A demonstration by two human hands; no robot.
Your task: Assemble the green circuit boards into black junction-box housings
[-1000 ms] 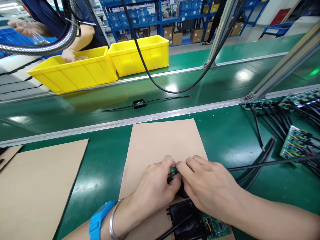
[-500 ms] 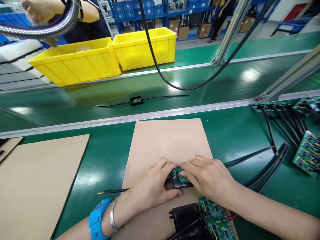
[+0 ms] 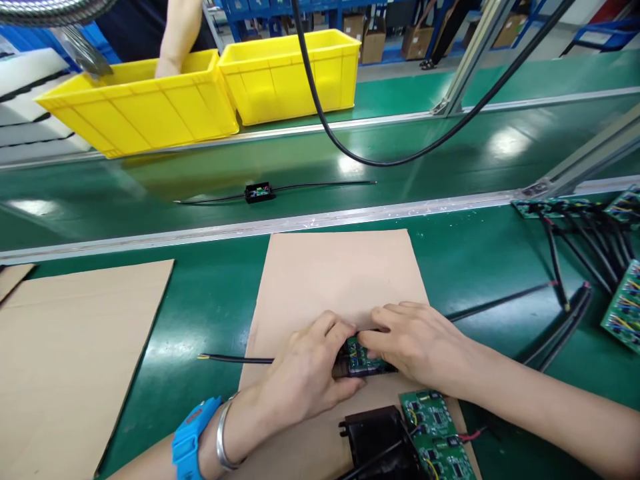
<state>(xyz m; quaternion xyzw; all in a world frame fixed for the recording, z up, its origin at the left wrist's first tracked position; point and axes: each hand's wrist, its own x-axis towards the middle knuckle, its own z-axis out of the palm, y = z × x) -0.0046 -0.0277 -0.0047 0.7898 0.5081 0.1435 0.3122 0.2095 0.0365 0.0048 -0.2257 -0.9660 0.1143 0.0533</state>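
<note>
A small green circuit board (image 3: 361,359) sits in a dark housing over the cardboard sheet (image 3: 340,267). My left hand (image 3: 310,363) grips the left end of this unit, thumb at the near side and fingers at the far side. My right hand (image 3: 415,337) has its bent fingers on the board's right part, hiding that end. A black cable (image 3: 235,359) with bare wire tips comes out to the left, and another cable (image 3: 500,301) runs off to the right. Nearer to me lie a black case (image 3: 380,440) and green boards (image 3: 435,427) on the cardboard.
Another cardboard sheet (image 3: 85,353) lies at left. Boards with black cables (image 3: 595,233) are at right. Beyond the metal rail (image 3: 300,222) lies a cabled unit (image 3: 259,193). Yellow bins (image 3: 160,107) stand behind, with a person's arm (image 3: 177,33) reaching in. A black cable (image 3: 390,162) hangs in front.
The person's arm across the bench has lowered into the left yellow bin. The cabled unit beyond the rail has shifted slightly left. My right hand's fingers have moved a little on the board.
</note>
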